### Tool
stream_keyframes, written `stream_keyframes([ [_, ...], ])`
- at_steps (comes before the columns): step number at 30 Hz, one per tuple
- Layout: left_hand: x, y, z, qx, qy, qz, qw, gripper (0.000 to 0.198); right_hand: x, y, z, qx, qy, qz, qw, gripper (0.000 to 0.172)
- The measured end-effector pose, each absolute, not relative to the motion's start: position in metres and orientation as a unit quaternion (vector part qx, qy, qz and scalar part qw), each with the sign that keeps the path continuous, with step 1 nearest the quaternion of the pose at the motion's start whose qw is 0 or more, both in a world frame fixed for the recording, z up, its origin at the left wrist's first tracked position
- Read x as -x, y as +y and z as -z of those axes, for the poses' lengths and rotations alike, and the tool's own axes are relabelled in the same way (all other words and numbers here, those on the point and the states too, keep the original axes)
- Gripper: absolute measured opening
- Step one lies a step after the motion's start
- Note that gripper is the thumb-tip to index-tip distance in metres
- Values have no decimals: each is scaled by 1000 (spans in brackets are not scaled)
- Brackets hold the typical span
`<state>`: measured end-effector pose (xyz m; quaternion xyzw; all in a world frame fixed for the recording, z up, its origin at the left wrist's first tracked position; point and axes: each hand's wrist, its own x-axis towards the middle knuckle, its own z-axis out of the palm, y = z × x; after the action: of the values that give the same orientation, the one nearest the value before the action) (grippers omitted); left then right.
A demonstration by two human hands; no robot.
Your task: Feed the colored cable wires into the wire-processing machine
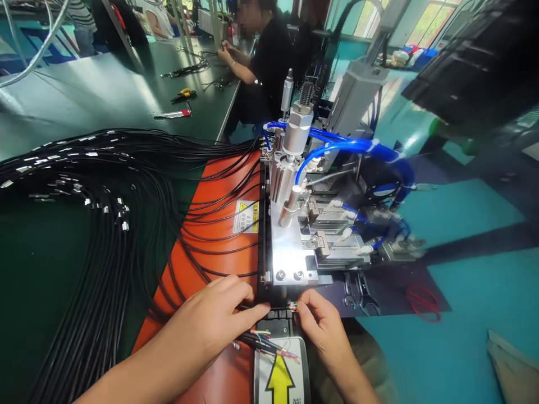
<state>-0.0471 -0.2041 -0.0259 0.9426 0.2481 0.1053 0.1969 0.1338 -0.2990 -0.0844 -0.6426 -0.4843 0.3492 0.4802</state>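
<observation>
A black cable (278,308) runs across the front of the machine between my two hands, with thin coloured wires (293,306) showing at its right end. My left hand (214,314) lies over the orange surface, its thumb and curled fingers closed on the cable. At the wire ends, my right hand (322,322) pinches with thumb and forefinger. Just above them stands the metal machine (290,252) with its bolted plate. Below, more black cables with stripped coloured ends (269,345) rest over a box marked with a yellow arrow (280,381).
Black cables in large bundles (105,280) cover the left side and cross the orange surface (223,224). Blue air hoses (362,147) arch over the machine. Wrenches (362,294) and red scissors (423,303) lie right. Pliers (184,95) lie farther back, near a seated person (273,56).
</observation>
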Motion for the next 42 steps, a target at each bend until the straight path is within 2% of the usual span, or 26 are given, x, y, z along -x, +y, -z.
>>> stream_keyframes([
  [3,48,-202,25,-921,279,-87,256,29,-131,-300,87,646,-464,-356,491,21],
  [8,49,-199,20,-974,145,-102,143,41,-126,-303,91,650,-436,-368,502,23],
  [17,45,-199,17,-982,121,-63,134,41,-127,-300,79,683,-387,-379,490,16],
  [25,45,-200,23,-978,132,-91,135,41,-126,-306,74,657,-347,-428,514,28],
  [29,42,-203,24,-968,199,-137,75,34,-125,-318,69,697,-361,-341,517,27],
  [32,41,-204,26,-956,239,-162,43,26,-121,-326,56,686,-460,-268,497,19],
  [35,41,-206,28,-957,227,-170,63,32,-115,-329,45,632,-569,-221,477,8],
  [38,42,-208,28,-961,197,-170,90,36,-109,-329,43,626,-581,-188,485,10],
  [42,43,-209,24,-966,164,-161,121,27,-105,-327,44,653,-533,-211,496,21],
])
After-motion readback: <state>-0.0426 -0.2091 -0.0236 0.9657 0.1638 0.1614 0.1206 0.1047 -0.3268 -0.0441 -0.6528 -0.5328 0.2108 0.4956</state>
